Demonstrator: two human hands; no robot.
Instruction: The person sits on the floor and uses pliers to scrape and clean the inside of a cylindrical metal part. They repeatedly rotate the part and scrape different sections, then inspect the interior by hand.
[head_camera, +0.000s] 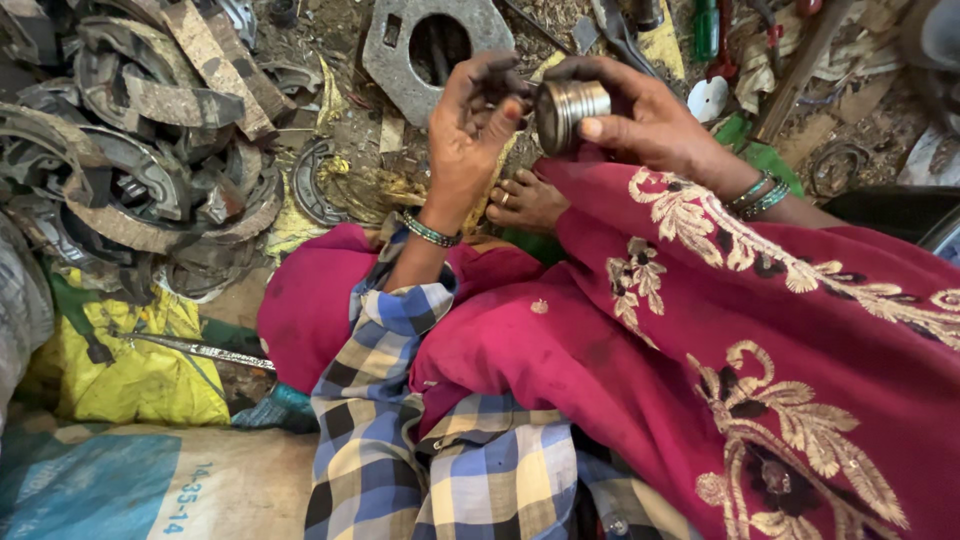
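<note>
While right hand (640, 120) grips grooved silver metal cylinder (570, 108), left hand (470, 130) fingers half-curled at its face, holding nothing; cylinder grimy, grey metal plate (395, 60) on ground beyond, untouched

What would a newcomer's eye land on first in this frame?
Top centre, the right hand holds a grooved metal cylinder, with the grimy left hand raised open beside it. A bright magenta cloth with gold embroidery fills the lower right. A heap of worn brake shoes crowds the upper left.
</note>
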